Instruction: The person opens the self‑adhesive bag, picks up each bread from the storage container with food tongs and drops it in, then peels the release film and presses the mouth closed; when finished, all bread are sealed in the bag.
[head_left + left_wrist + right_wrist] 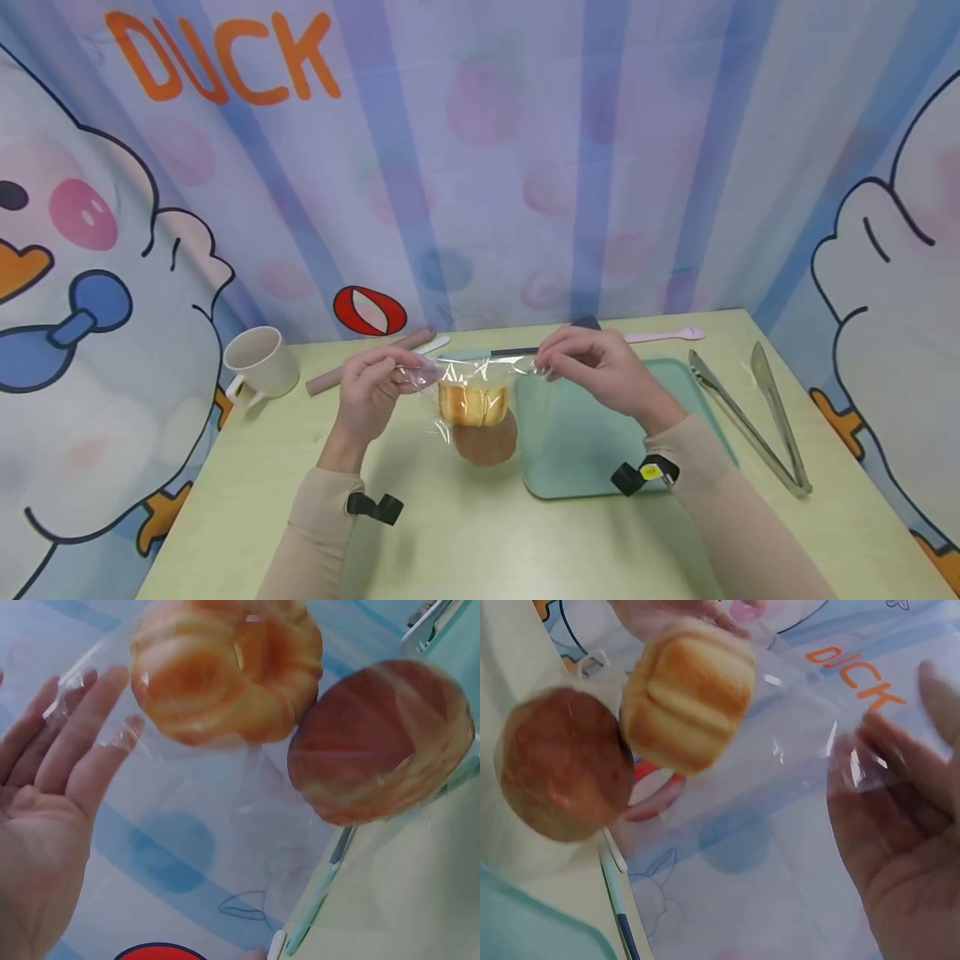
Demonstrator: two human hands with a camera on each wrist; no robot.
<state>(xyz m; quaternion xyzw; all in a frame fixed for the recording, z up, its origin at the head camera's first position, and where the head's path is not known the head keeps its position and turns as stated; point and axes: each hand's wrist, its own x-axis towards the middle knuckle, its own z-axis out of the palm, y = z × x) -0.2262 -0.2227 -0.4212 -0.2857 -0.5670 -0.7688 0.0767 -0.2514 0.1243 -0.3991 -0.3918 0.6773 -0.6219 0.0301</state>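
A clear plastic bag (427,392) hangs above the table between my hands, with two breads in it. My left hand (370,390) pinches its left upper corner, and the fingers look fairly straight in the left wrist view. The right upper corner is pinched by my right hand (600,367). Uppermost in the bag is a golden bread (472,404) with ridges, which looks ring-shaped in the left wrist view (202,690). A round brown bun (486,442) lies below and against it, partly covered by the golden bread in the head view.
A pale green tray (570,475) lies right of the bag, under my right hand. Metal tongs (780,458) rest at the right. A white mug (262,362) stands at the back left. A mauve stick (322,383) and a pink-handled utensil (675,334) lie along the back edge.
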